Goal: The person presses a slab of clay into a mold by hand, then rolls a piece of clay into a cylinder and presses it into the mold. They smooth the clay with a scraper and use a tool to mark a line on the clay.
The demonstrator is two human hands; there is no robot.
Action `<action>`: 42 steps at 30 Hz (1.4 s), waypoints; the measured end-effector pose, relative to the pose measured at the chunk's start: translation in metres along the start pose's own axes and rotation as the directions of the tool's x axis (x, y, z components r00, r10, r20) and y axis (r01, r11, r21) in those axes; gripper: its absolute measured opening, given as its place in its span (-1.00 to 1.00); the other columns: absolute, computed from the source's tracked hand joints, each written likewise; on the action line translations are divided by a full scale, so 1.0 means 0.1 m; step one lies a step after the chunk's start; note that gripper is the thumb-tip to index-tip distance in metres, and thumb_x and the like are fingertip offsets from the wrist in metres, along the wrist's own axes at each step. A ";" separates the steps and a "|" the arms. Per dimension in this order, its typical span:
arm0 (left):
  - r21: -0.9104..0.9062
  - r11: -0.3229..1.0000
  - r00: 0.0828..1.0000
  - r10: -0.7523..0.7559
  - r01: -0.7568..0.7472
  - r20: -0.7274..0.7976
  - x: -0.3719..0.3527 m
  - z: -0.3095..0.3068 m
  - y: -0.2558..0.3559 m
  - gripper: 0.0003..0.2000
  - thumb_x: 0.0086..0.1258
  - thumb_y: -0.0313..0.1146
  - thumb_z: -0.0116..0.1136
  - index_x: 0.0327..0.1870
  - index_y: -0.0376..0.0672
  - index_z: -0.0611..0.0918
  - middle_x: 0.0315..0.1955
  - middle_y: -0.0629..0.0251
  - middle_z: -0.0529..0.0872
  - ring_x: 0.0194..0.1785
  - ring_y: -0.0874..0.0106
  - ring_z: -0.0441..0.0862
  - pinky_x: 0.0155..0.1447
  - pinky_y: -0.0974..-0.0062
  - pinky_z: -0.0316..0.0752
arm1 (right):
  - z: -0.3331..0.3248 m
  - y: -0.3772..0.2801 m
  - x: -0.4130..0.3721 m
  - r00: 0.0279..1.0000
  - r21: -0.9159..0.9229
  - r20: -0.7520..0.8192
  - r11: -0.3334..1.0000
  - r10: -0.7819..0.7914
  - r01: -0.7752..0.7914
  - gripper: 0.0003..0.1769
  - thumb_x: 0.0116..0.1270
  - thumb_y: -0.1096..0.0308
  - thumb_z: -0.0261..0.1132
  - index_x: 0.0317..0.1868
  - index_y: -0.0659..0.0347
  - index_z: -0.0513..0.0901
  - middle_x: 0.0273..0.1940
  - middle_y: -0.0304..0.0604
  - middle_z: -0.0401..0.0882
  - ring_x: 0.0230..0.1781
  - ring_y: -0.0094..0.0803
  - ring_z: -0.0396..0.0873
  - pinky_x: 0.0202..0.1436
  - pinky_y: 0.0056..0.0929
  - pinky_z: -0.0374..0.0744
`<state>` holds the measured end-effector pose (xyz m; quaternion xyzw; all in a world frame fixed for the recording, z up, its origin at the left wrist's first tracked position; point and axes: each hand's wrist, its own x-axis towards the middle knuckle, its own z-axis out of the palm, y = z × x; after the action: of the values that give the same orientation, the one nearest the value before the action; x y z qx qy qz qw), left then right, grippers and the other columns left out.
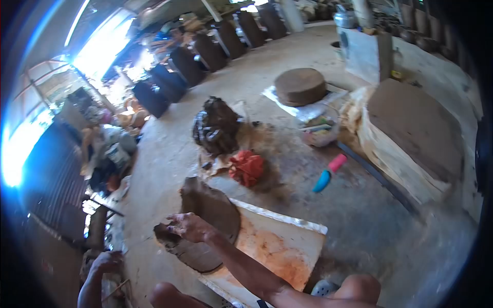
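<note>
Grey-brown wet clay (214, 208) lies as a broad slab on a white, orange-stained board, its back side standing up like a low wall and its left edge ragged. My right hand (191, 227) reaches over it from the right, the fingers bent around the ragged left edge. Out to the left, beyond the board, my left hand (107, 262) hangs with loosely bent fingers and shows nothing in them. Bare floor and clutter lie around that hand. Just behind the slab sits a crumpled red cloth (246, 168).
A dark wet clay lump (215, 126) stands behind the red cloth. To the right are a bowl of tools (319, 128), a blue-and-pink tool (329, 173), a dark bar (380, 177), a round clay block (300, 86) and a large clay mass (416, 128). Dark panels (187, 66) line the back.
</note>
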<state>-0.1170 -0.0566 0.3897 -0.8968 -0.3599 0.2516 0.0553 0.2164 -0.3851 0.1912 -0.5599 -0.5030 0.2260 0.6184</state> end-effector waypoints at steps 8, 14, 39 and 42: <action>-0.386 0.871 0.916 -0.380 0.305 -0.133 -2.40 1.16 0.83 -0.51 0.45 -0.20 0.27 0.37 -0.14 0.67 0.19 -0.12 0.77 0.25 0.05 0.75 0.32 0.16 0.63 | 0.20 0.09 -0.03 0.996 0.255 0.065 0.966 -0.065 0.047 -0.34 0.57 -0.01 0.30 0.49 0.23 0.53 0.26 0.16 0.73 0.30 0.04 0.69 0.40 -0.12 0.62; -0.603 0.641 0.750 -0.653 0.475 -0.105 -2.66 2.48 1.04 -0.51 0.46 -0.19 0.26 0.38 -0.14 0.65 0.17 -0.13 0.77 0.20 0.03 0.76 0.26 0.14 0.65 | 0.27 0.38 -0.43 0.978 -0.006 0.195 0.998 0.070 -0.070 -0.35 0.59 -0.05 0.30 0.48 0.20 0.54 0.30 0.20 0.69 0.33 0.05 0.67 0.39 -0.11 0.62; -0.956 -0.161 0.935 -0.298 -0.245 -0.190 2.50 2.26 0.68 -0.23 0.65 0.22 0.03 0.74 0.11 0.16 0.69 0.09 0.18 0.73 0.11 0.12 0.66 -0.03 0.18 | 0.42 0.66 -0.63 0.963 -0.373 -0.201 0.896 0.176 -0.242 -0.42 0.71 -0.07 0.13 0.25 0.32 0.71 0.11 0.14 0.79 0.13 -0.04 0.78 0.21 -0.19 0.71; -0.911 -0.107 0.892 -0.273 -0.399 -0.359 2.99 2.58 0.63 -0.31 0.69 0.06 0.06 0.67 -0.17 0.29 0.63 0.07 0.31 0.69 0.22 0.23 0.69 0.27 0.13 | 0.57 0.79 -0.31 0.960 -0.369 -0.229 0.898 0.161 -0.238 -0.20 0.70 -0.28 -0.02 0.21 0.39 0.71 0.14 0.18 0.76 0.19 0.06 0.74 0.28 -0.15 0.66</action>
<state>-0.0213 0.0772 0.0257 -0.6799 -0.3552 -0.3091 -0.5622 0.1770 -0.3632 0.1001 -0.7406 -0.4155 0.1275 0.5125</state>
